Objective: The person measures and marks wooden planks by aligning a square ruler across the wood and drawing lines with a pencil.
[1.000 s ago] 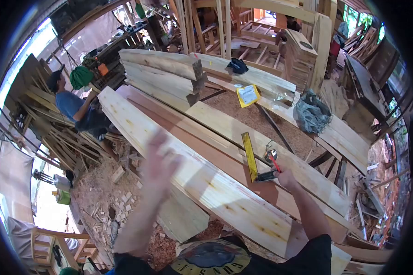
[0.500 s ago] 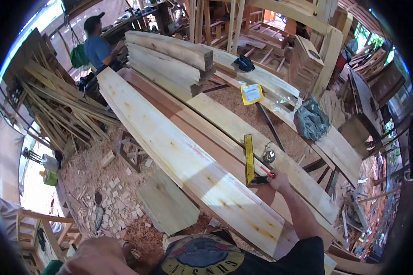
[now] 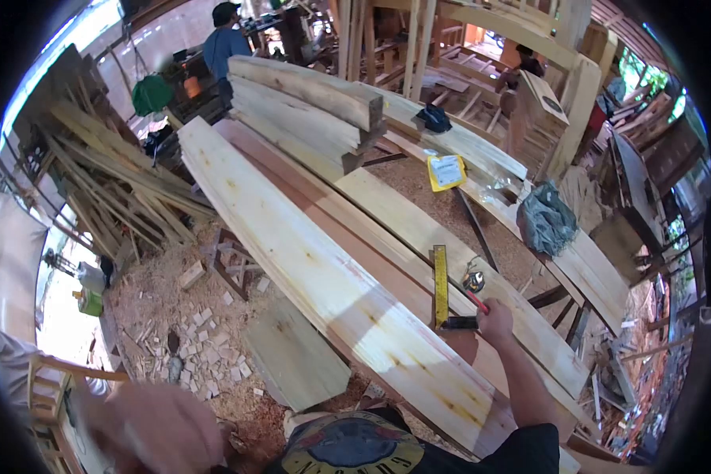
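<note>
My right hand (image 3: 495, 321) is closed around a red pencil (image 3: 475, 300) and the black handle end of a try square, whose yellow ruled blade (image 3: 441, 286) points away from me over the boards. Just beyond that hand a tape measure (image 3: 474, 281) rests on a pale board (image 3: 419, 217). A wide, light plank (image 3: 316, 272) with knots and a reddish edge runs diagonally in front of me. At the lower left, my left arm is raised close to the camera; its blurred shape hides the fingers, so what the left hand holds cannot be made out.
Thick beams (image 3: 300, 91) are stacked beyond the plank. A yellow-edged packet (image 3: 446, 172), a dark cloth (image 3: 434, 118) and a grey-green plastic bag (image 3: 547, 220) lie on farther boards. Wood offcuts (image 3: 205, 347) litter the floor at left. A person in blue (image 3: 225, 49) stands at the back left.
My left hand has dropped from above the plank to the lower left. The view has shifted. The person in blue now stands farther off, back turned. My right hand keeps its hold.
</note>
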A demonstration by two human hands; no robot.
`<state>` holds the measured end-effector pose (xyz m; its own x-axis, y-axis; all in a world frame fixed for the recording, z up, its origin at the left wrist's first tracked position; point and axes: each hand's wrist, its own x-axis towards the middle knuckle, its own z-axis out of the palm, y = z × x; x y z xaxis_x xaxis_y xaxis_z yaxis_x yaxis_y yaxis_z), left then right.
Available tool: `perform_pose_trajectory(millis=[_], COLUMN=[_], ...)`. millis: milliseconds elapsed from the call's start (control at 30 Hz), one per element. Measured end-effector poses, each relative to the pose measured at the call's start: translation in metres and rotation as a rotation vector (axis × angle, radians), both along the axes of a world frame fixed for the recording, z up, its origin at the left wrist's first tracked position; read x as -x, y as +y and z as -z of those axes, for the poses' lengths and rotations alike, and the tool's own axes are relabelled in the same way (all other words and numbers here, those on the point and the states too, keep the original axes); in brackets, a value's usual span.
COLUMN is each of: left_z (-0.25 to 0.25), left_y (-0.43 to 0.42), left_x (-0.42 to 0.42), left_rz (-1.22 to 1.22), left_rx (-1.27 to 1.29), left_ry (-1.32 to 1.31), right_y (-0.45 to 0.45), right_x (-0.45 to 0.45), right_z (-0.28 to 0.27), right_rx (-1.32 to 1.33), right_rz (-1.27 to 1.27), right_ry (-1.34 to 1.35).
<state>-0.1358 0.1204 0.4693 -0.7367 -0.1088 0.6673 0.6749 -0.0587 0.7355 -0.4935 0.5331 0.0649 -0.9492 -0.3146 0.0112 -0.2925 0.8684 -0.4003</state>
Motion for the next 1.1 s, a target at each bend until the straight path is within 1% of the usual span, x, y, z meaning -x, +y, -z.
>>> perform_pose_trajectory(millis=[67,100,133,200,233,267,333,400,467,500,533,600,700,800,900,967,1000,1100], left_z=[0.041,0.064,0.091,0.157,0.172,0.196,0.22,0.239,0.232,0.23,0.239,0.268,0.279,0.264,0.278,0.312,0.32,0.336], left_y=[-0.005,-0.011,-0.016,-0.018,-0.01,-0.013,0.003,0.007,0.005,0.002,-0.005,-0.025,-0.056,-0.08,-0.121,-0.155,-0.171,-0.212], left_x=[0.001,0.009,0.018,0.01,0.012,0.01,0.022,0.027,0.029,0.03,0.027,0.018,0.011,0.025,0.043,0.058,0.066,0.087], left_rz=[-0.349,-0.419,-0.496,-0.517,-0.528,-0.45,-0.384,-0.365,-0.433,-0.462,-0.511,-0.607,-0.643,-0.704,-0.707,-0.605,-0.548,-0.514], left_rx=[-0.128,0.002,0.135,-0.13,-0.133,-0.046,-0.02,0.063,0.199,0.265,0.269,0.274,0.274,0.288,0.344,0.123,0.016,-0.003], left_ry=[-0.106,-0.159,-0.206,-0.552,-0.69,-0.87,-0.95,-0.993,-0.987,-0.985,-0.928,-0.816,-0.94,-0.89,-0.86,-0.917,-0.945,-0.93], right_y=[0.004,0.006,0.007,0.013,0.003,-0.006,-0.011,-0.008,-0.012,-0.019,-0.026,-0.056,-0.105,-0.172,-0.25,-0.301,-0.326,-0.403], right_x=[-0.001,-0.005,-0.009,-0.02,-0.022,-0.024,-0.018,-0.014,-0.01,-0.007,-0.006,-0.018,-0.042,-0.076,-0.107,-0.117,-0.12,-0.129], right_z=[-0.009,-0.015,-0.016,-0.016,-0.015,-0.019,-0.01,-0.007,-0.009,-0.021,-0.031,-0.074,-0.118,-0.135,-0.143,-0.142,-0.138,-0.121], right_rx=[0.028,0.036,0.064,0.006,-0.012,-0.107,-0.143,-0.035,0.081,0.134,0.19,0.3,0.362,0.41,0.447,0.423,0.397,0.309], right_rz=[-0.049,-0.069,-0.214,-0.353,-0.455,-0.433,-0.441,-0.528,-0.506,-0.492,-0.449,-0.364,-0.373,-0.472,-0.507,-0.505,-0.496,-0.459], right_ry=[0.023,0.03,0.082,0.03,0.007,-0.066,-0.058,0.043,0.004,-0.018,-0.005,0.013,-0.012,0.06,0.107,0.13,0.135,0.146])
